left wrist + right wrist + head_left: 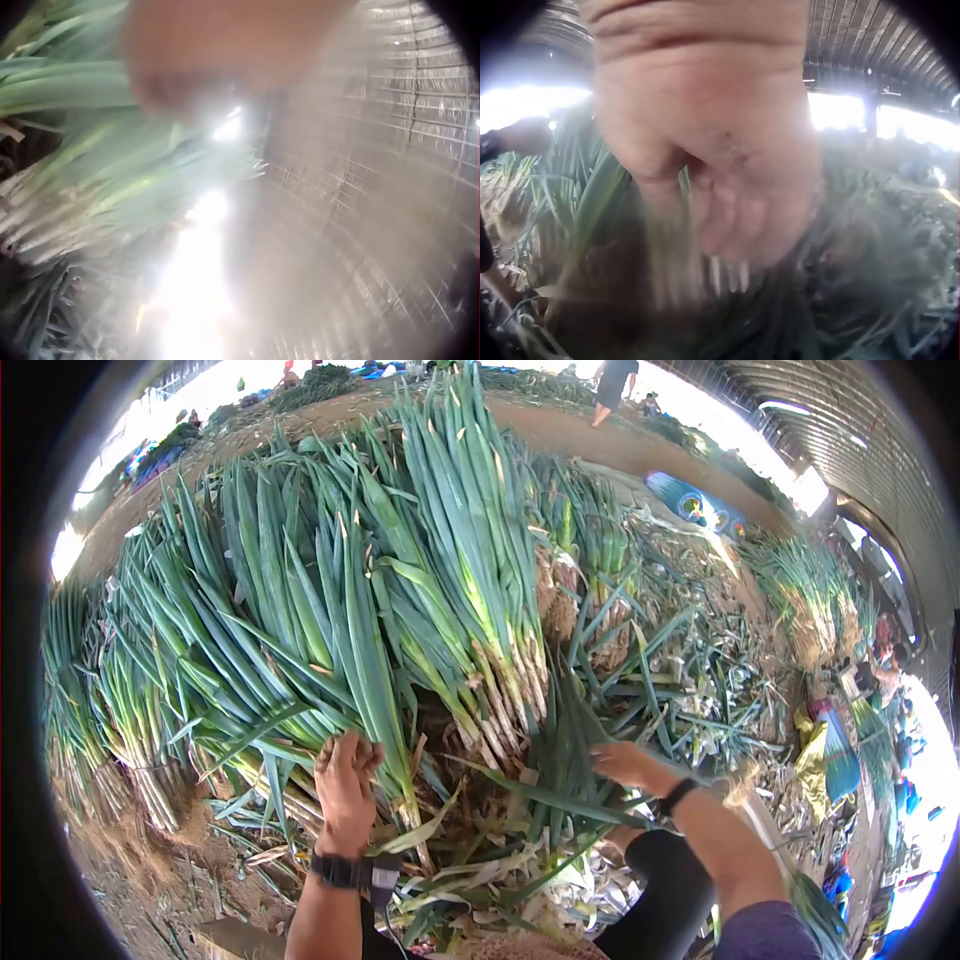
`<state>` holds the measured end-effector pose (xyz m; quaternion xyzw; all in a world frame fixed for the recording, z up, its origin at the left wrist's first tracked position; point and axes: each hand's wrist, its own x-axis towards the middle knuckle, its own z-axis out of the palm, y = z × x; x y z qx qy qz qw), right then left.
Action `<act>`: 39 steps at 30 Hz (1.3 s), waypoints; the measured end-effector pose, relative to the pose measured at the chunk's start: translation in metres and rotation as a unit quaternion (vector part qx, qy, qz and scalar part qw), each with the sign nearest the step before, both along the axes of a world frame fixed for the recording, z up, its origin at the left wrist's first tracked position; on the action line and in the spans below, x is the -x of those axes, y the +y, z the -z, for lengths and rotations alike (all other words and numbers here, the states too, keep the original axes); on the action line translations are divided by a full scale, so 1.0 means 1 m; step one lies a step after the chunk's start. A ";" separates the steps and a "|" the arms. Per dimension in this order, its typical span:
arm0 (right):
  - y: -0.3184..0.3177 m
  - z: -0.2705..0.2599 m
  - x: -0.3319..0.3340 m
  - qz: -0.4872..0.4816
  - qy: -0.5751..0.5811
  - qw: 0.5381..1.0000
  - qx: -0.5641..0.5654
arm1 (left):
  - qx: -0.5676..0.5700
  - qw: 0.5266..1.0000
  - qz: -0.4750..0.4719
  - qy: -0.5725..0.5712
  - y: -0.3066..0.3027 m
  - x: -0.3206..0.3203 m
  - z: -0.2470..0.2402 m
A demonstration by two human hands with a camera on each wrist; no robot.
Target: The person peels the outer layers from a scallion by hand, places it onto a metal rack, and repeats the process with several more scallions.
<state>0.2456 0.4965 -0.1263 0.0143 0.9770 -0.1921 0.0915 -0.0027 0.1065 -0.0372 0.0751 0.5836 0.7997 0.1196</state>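
Observation:
A large pile of leeks [290, 580] with long green leaves and pale root ends lies in front of me. My left hand [345, 790] is over the front of the pile, fingers loosely curled, beside a single leek [385, 710] that slants down to its right. In the left wrist view that hand [232, 52] is blurred, with no leek visible in it. My right hand [630, 767] hovers palm down above dark loose leaves [565, 750], right of the upright bundle's root ends [505, 705]. Its fingers [735, 217] bend slightly and hold nothing visible.
Leaf trimmings [690, 700] cover the ground to the right. Tied leek bundles [150, 770] stand at the left, and more leeks [805, 595] lie far right. A yellow sack [815, 760] is nearby. A person [612, 388] stands in the background beneath a metal roof [850, 420].

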 end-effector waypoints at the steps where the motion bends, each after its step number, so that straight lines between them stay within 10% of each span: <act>1: 0.004 0.038 0.025 -0.032 0.012 0.999 -0.002 | -0.027 1.000 0.000 -0.017 0.000 -0.001 -0.002; 3: -0.015 0.066 0.081 0.198 -0.047 0.968 0.149 | -0.161 0.976 0.006 -0.144 0.000 -0.004 -0.009; 5: -0.032 0.071 0.130 0.322 -0.085 0.921 0.201 | -0.054 0.994 -0.001 -0.092 0.003 -0.007 -0.006; 8: -0.002 0.151 0.197 0.251 -0.033 0.967 -0.011 | -0.066 0.978 0.003 -0.199 0.015 -0.008 -0.024; 11: -0.017 0.130 0.243 0.479 0.069 0.844 0.233 | 0.082 0.992 0.080 -0.057 0.014 -0.003 -0.017; 16: -0.005 0.138 0.270 0.423 0.001 0.879 0.222 | -0.128 0.943 0.059 -0.302 0.010 0.004 -0.004; 22: -0.096 0.035 0.231 0.287 -0.012 0.900 0.328 | -0.100 0.960 0.060 -0.254 0.015 0.000 -0.016; 26: -0.191 -0.023 0.188 0.221 0.059 0.797 0.559 | -0.024 0.995 0.062 -0.075 0.012 -0.003 -0.005; 31: -0.290 -0.023 0.092 0.191 0.037 0.688 0.699 | -0.128 0.958 0.134 -0.220 0.006 -0.015 -0.010; 32: -0.301 -0.024 0.083 0.193 0.098 0.723 0.656 | 0.012 0.956 0.204 -0.209 -0.001 -0.017 -0.011; 33: -0.308 -0.025 0.080 0.194 0.159 0.754 0.607 | -0.140 0.936 0.168 -0.276 0.003 -0.030 -0.013; 35: -0.309 -0.061 0.081 0.251 0.170 0.753 0.584 | -0.161 0.940 0.165 -0.251 -0.002 -0.044 -0.024; 37: -0.301 -0.087 0.080 0.219 0.201 0.878 0.375 | -0.185 0.939 0.178 -0.230 -0.006 -0.049 -0.027; 39: -0.306 -0.099 0.076 0.198 0.260 0.891 0.316 | -0.187 0.945 0.182 -0.199 -0.010 -0.049 -0.029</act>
